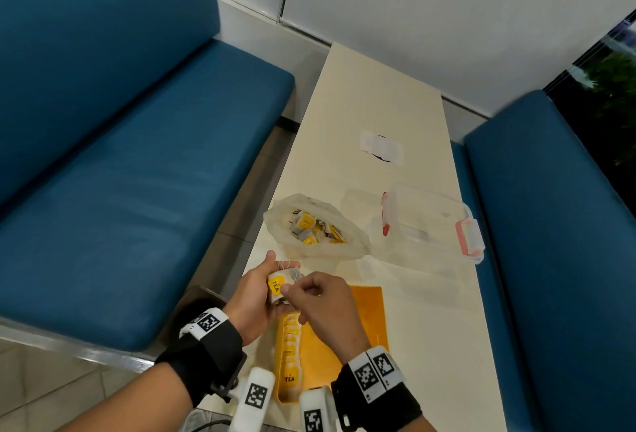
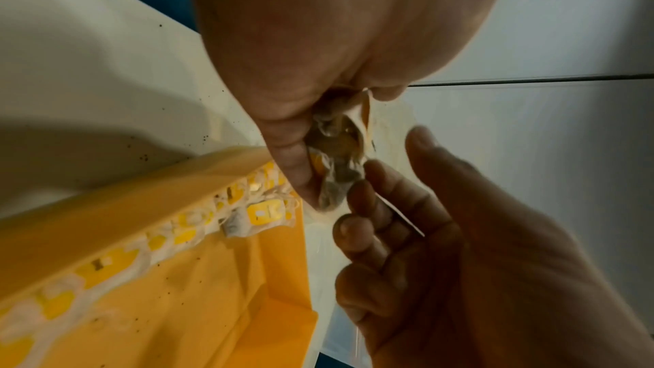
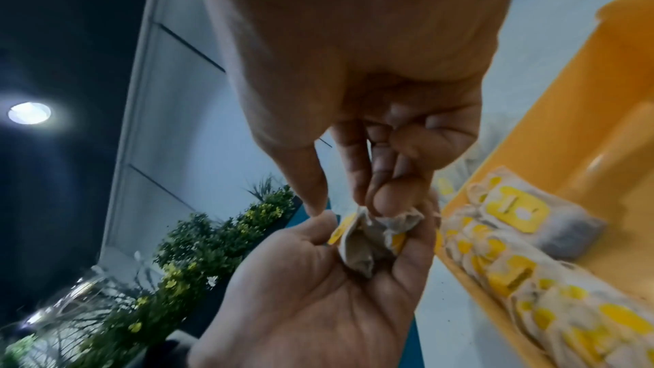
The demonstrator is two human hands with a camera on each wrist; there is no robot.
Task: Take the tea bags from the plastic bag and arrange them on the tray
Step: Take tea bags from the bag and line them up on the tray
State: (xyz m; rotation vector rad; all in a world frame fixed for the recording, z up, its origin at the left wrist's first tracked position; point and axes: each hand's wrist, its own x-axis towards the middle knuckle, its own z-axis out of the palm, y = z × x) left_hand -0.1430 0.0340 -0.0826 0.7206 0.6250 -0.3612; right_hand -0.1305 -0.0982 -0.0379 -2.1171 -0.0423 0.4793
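On the far left stood a blue bench seat (image 1: 137, 190) beside the cream surface (image 1: 378, 104). Your left hand (image 1: 253, 297) was held above the near end of the surface, and its grip was closed around a small bunch of tea bags (image 1: 280, 285); the thumb and the curled fingers held them, and one yellow tag with the word TEA faced up. In the left wrist view, the crumpled bags (image 2: 336, 155) sat between the fingers of that hand. Your right hand (image 1: 323, 304) was just beside it, and its grip pinched one bag of the same bunch with the thumb and the fingertips (image 3: 387, 200); the other fingers were curled loosely.

Under both hands lay the yellow tray (image 1: 358, 314) on the surface. Along its left wall stood a row of tea bags (image 1: 290, 345), packed one against another, with the yellow tags up. The rest of the tray floor was bare.

Further from you, behind the hands, the plastic bag (image 1: 316, 225) lay open on the surface with many tea bags inside. To the right of it, just beside, was a clear container (image 1: 430, 221) with red clips. Beyond it, well apart, lay a small white packet (image 1: 382, 147). On the far right stood a second blue seat (image 1: 550, 225).
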